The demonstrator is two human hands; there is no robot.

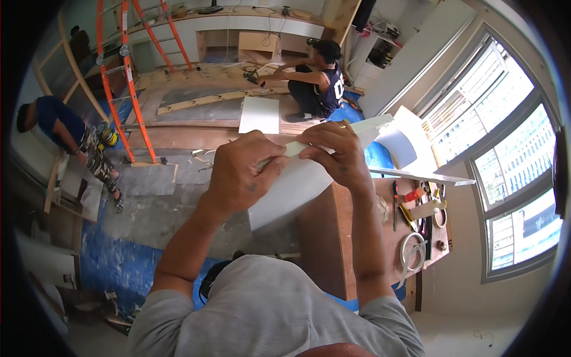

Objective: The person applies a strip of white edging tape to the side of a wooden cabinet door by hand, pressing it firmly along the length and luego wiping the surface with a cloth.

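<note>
A white board [285, 193] is tilted in front of me, with its narrow top edge running away to the right. Its near end is pinched by the fingers of my left hand [238, 172], thumb against the curled fingers. Just to the right, my right hand [338, 153] grips the same edge from above, thumb and fingers bent round it. Whether a thin strip lies between my fingertips and the edge is too small to tell. Below the board stands a brown wooden box-like bench [380, 256].
Hand tools [410, 217] and a coil of white strip [412, 251] lie on the bench. An orange ladder [124, 89] stands left. One person [318, 80] crouches ahead by a white panel [260, 116]; another person [59, 128] bends at far left. Windows [505, 149] line the right.
</note>
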